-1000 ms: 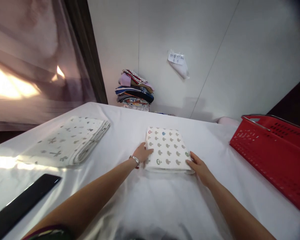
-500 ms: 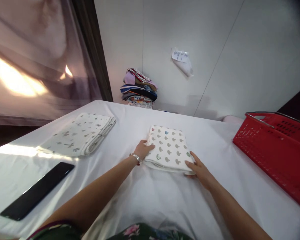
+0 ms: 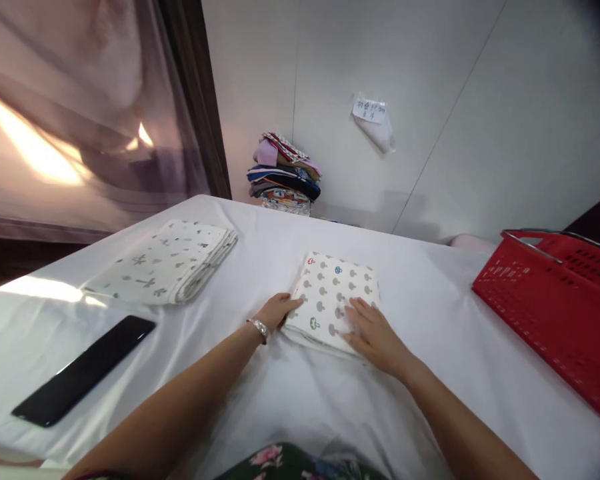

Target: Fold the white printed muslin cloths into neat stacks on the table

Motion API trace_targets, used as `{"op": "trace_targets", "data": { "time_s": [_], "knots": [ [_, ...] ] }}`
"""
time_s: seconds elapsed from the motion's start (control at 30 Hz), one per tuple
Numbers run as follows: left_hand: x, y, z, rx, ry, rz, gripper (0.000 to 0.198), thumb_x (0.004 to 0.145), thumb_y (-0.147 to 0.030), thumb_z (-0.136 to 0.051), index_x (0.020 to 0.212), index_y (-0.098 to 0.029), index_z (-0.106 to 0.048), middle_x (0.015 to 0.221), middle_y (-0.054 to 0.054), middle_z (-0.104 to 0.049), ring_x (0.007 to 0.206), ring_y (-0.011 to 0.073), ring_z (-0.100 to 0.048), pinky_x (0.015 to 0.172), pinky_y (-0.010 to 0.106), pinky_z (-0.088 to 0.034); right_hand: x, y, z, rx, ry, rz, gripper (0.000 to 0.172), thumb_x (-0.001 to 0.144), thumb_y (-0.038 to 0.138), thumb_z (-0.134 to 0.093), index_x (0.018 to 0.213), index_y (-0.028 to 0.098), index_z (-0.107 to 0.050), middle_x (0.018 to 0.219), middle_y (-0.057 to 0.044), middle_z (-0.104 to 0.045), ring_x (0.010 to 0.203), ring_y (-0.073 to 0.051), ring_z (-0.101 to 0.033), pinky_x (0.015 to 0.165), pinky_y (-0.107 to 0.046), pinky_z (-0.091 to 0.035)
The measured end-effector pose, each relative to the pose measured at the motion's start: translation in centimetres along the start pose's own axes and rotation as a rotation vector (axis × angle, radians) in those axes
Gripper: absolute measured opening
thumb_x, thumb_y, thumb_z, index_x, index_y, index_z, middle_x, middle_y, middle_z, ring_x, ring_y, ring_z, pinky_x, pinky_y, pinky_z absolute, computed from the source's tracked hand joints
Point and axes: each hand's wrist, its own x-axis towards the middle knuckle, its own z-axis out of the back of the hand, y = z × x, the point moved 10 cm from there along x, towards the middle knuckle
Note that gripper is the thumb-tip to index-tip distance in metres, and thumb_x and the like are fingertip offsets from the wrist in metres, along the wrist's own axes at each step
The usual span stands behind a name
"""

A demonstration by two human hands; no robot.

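Note:
A folded white cloth [image 3: 325,293] printed with grey mushrooms, plus a few red, blue and green ones, lies in front of me on the white-covered table. At its left edge is my left hand [image 3: 276,311], thumb over the top and the other fingers partly hidden along the side, gripping that edge. My right hand [image 3: 375,335] rests flat on the cloth's right part with its fingers spread, covering some of the print.
Left of the cloth lies a folded white cloth with grey plant prints [image 3: 165,263], and nearer me a black phone [image 3: 85,370]. A red plastic basket [image 3: 555,320] stands on the right. Beyond the far edge, folded fabrics [image 3: 285,177] are stacked against the wall.
My right hand has moved from the cloth's right edge onto its top, leftward, and now lies flat. My left hand has shifted slightly down along the left edge.

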Motion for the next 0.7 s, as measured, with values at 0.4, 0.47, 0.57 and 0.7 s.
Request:
{"op": "trace_targets", "data": {
  "time_s": [0.4,0.47,0.57,0.7],
  "knots": [
    [-0.3,-0.4,0.5,0.190,-0.082,-0.145,0.060,0.068,-0.038,-0.068,0.118,-0.015,-0.045,0.084,0.006,-0.065,0.072,0.0164,-0.063,0.064,0.025,-0.049,4.4,1.3,0.4,0.092,0.080,0.024,0.062,0.088,0.059,-0.021,0.141,0.026,-0.025,0.150,0.000,-0.009,0.137,-0.020,-0.002,0.110,-0.041,-0.002],
    [-0.1,-0.2,0.5,0.203,-0.082,-0.158,0.059,0.069,-0.039,-0.066,0.119,-0.014,-0.045,0.084,0.006,-0.064,0.071,0.0162,-0.063,0.063,0.025,-0.049,7.5,2.7,1.0,0.069,0.031,0.058,0.063,0.088,0.059,-0.021,0.141,0.025,-0.025,0.150,-0.001,-0.009,0.137,-0.021,-0.001,0.109,-0.041,-0.003],
    [0.1,-0.1,0.5,0.227,-0.085,-0.187,0.061,0.070,-0.041,-0.064,0.120,-0.013,-0.044,0.083,0.006,-0.063,0.069,0.0155,-0.062,0.062,0.025,-0.047,12.8,3.9,0.6,-0.002,0.000,0.069,0.063,0.088,0.056,-0.023,0.141,0.021,-0.024,0.150,-0.005,-0.010,0.137,-0.022,-0.002,0.109,-0.042,-0.004],
    [0.3,-0.3,0.6,0.292,-0.093,-0.227,0.060,0.071,-0.043,-0.062,0.120,-0.014,-0.044,0.078,0.004,-0.062,0.066,0.0149,-0.060,0.059,0.024,-0.045,17.6,2.7,-1.6,-0.094,0.037,-0.011,0.060,0.089,0.053,-0.023,0.139,0.019,-0.026,0.149,-0.005,-0.014,0.136,-0.022,-0.006,0.107,-0.045,-0.003]
  ]
}}
